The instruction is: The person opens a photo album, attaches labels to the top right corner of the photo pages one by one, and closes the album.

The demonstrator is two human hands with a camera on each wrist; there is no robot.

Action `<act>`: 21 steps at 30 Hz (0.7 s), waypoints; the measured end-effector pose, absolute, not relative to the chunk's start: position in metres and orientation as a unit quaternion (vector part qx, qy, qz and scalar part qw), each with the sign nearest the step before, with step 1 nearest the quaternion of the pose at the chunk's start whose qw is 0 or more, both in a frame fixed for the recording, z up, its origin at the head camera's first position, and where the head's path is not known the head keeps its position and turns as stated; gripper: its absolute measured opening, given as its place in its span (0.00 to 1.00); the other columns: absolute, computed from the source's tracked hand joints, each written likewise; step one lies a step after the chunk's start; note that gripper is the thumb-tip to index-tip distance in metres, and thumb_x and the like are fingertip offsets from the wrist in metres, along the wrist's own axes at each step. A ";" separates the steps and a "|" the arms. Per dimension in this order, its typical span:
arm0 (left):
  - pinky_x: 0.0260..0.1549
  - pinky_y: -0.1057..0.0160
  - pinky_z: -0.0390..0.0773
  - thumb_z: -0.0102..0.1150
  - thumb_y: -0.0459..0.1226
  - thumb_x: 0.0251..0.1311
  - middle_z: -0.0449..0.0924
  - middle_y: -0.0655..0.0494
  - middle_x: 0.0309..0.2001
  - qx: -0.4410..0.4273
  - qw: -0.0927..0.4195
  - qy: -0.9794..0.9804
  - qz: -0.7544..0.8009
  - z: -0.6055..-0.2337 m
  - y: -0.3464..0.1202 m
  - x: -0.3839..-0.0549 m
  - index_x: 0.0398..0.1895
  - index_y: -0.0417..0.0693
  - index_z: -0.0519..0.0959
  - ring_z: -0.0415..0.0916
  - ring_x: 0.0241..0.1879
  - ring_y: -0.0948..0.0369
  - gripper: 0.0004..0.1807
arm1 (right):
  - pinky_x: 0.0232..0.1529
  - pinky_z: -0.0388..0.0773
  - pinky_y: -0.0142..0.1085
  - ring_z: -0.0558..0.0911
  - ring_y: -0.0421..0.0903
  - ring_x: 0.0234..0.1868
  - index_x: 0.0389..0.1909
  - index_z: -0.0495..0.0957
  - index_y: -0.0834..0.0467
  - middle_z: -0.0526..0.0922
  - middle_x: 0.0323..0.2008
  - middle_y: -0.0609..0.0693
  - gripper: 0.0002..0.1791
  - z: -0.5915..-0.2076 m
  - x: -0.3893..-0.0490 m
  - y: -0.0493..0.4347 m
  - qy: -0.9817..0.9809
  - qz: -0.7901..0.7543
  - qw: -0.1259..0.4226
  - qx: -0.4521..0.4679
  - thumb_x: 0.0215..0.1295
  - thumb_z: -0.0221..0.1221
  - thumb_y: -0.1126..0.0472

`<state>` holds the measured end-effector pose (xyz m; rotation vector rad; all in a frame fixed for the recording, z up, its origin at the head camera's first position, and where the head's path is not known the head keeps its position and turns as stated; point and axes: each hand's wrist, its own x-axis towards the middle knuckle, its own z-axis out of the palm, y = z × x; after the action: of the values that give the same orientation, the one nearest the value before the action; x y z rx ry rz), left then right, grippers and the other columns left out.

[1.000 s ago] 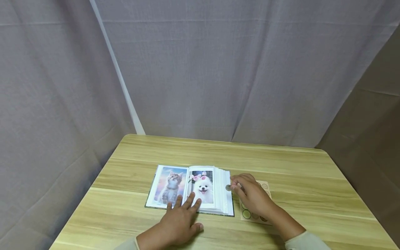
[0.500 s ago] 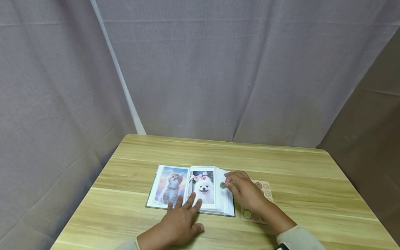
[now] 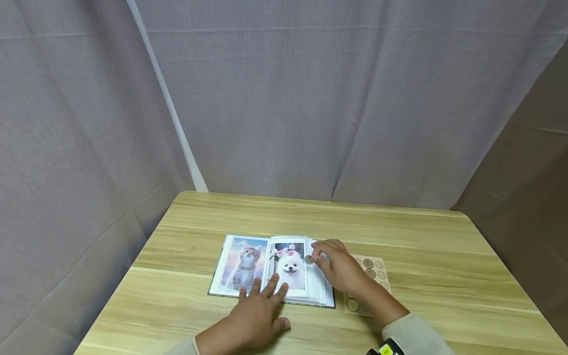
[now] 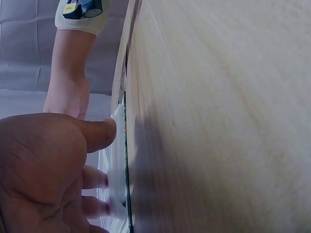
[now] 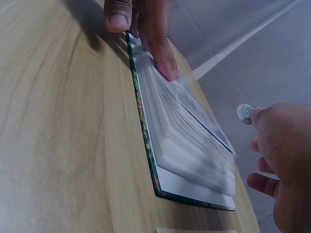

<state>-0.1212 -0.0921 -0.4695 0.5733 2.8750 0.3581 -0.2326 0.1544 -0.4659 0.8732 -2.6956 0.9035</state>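
A photo album [image 3: 317, 291] lies spread on the table, with a kitten picture [image 3: 245, 264] on its left page and a white dog picture [image 3: 289, 268] on its right. My left hand [image 3: 255, 315] rests its straight fingertips on the lower edge of both pages. Between thumb and forefinger, my right hand [image 3: 338, 266] pinches a small round sticker [image 5: 246, 113] with printed lettering. In the right wrist view the sticker is held above the stacked album pages [image 5: 194, 145]. Partly under the right forearm is a tan sheet of round stickers [image 3: 377, 270].
The wooden table [image 3: 177, 236] has rounded far corners. Grey curtains [image 3: 266, 98] stand behind it and at both sides. A watch [image 3: 390, 347] is strapped over the right sleeve.
My right hand has moved left with the sticker, from beyond the album's right edge to over the right edge of the dog picture. The left hand has kept its place.
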 end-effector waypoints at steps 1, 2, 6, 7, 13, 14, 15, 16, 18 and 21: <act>0.59 0.26 0.64 0.55 0.65 0.65 0.49 0.48 0.81 0.194 0.094 0.969 0.120 -0.470 -0.092 -0.121 0.80 0.56 0.61 0.54 0.73 0.31 0.45 | 0.64 0.70 0.54 0.72 0.53 0.66 0.33 0.74 0.43 0.80 0.60 0.49 0.08 -0.466 -0.233 0.153 -0.903 0.304 0.083 0.294 0.75 0.60 0.56; 0.59 0.26 0.64 0.55 0.65 0.66 0.49 0.48 0.81 0.194 0.094 0.969 0.119 -0.469 -0.092 -0.121 0.80 0.56 0.60 0.54 0.73 0.31 0.45 | 0.64 0.70 0.55 0.72 0.53 0.66 0.33 0.75 0.43 0.80 0.60 0.49 0.08 -0.466 -0.234 0.152 -0.902 0.306 0.082 0.294 0.75 0.60 0.56; 0.60 0.26 0.64 0.54 0.65 0.66 0.49 0.48 0.81 0.194 0.097 0.969 0.114 -0.470 -0.092 -0.122 0.80 0.57 0.60 0.54 0.73 0.31 0.45 | 0.62 0.72 0.53 0.73 0.53 0.66 0.33 0.75 0.43 0.80 0.60 0.49 0.08 -0.467 -0.236 0.149 -0.902 0.313 0.074 0.289 0.75 0.60 0.56; 0.60 0.26 0.64 0.54 0.65 0.66 0.48 0.48 0.81 0.194 0.098 0.969 0.115 -0.470 -0.092 -0.122 0.81 0.57 0.60 0.53 0.73 0.31 0.45 | 0.61 0.73 0.52 0.73 0.53 0.66 0.33 0.75 0.43 0.80 0.60 0.49 0.08 -0.467 -0.237 0.148 -0.902 0.313 0.073 0.288 0.75 0.60 0.56; 0.61 0.27 0.63 0.54 0.65 0.65 0.48 0.48 0.81 0.191 0.103 0.969 0.116 -0.469 -0.092 -0.122 0.81 0.58 0.59 0.53 0.73 0.31 0.45 | 0.61 0.73 0.54 0.73 0.53 0.66 0.33 0.75 0.44 0.81 0.59 0.49 0.08 -0.468 -0.239 0.142 -0.900 0.323 0.072 0.283 0.75 0.60 0.54; 0.60 0.27 0.63 0.54 0.65 0.65 0.48 0.48 0.81 0.191 0.103 0.969 0.116 -0.469 -0.092 -0.122 0.81 0.58 0.59 0.53 0.73 0.31 0.45 | 0.62 0.72 0.54 0.73 0.53 0.66 0.33 0.75 0.44 0.81 0.59 0.48 0.08 -0.468 -0.239 0.141 -0.900 0.326 0.071 0.282 0.75 0.60 0.54; 0.61 0.27 0.63 0.54 0.65 0.65 0.48 0.48 0.81 0.190 0.103 0.969 0.116 -0.469 -0.092 -0.122 0.81 0.58 0.59 0.53 0.73 0.31 0.45 | 0.62 0.72 0.55 0.73 0.53 0.66 0.33 0.75 0.43 0.81 0.59 0.48 0.08 -0.468 -0.240 0.140 -0.899 0.325 0.071 0.283 0.75 0.60 0.54; 0.60 0.27 0.63 0.54 0.65 0.65 0.48 0.48 0.81 0.190 0.103 0.970 0.115 -0.469 -0.092 -0.122 0.81 0.58 0.59 0.53 0.73 0.31 0.45 | 0.63 0.71 0.55 0.72 0.53 0.66 0.33 0.75 0.43 0.81 0.59 0.48 0.08 -0.468 -0.240 0.139 -0.899 0.327 0.070 0.284 0.75 0.59 0.53; 0.60 0.26 0.64 0.54 0.65 0.65 0.48 0.48 0.81 0.192 0.102 0.970 0.113 -0.469 -0.092 -0.121 0.81 0.58 0.59 0.54 0.72 0.31 0.45 | 0.64 0.70 0.55 0.72 0.53 0.66 0.33 0.75 0.43 0.81 0.59 0.49 0.08 -0.468 -0.241 0.137 -0.898 0.330 0.066 0.284 0.75 0.59 0.53; 0.59 0.26 0.64 0.54 0.65 0.65 0.48 0.48 0.81 0.194 0.102 0.969 0.112 -0.469 -0.092 -0.122 0.81 0.58 0.59 0.54 0.72 0.30 0.45 | 0.65 0.69 0.54 0.72 0.53 0.66 0.33 0.75 0.44 0.80 0.59 0.50 0.08 -0.468 -0.243 0.134 -0.898 0.330 0.062 0.284 0.76 0.59 0.54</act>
<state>-0.1216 -0.0917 -0.4693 0.5716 2.8626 0.3312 -0.2426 0.1335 -0.4680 0.8601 -2.7154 0.9965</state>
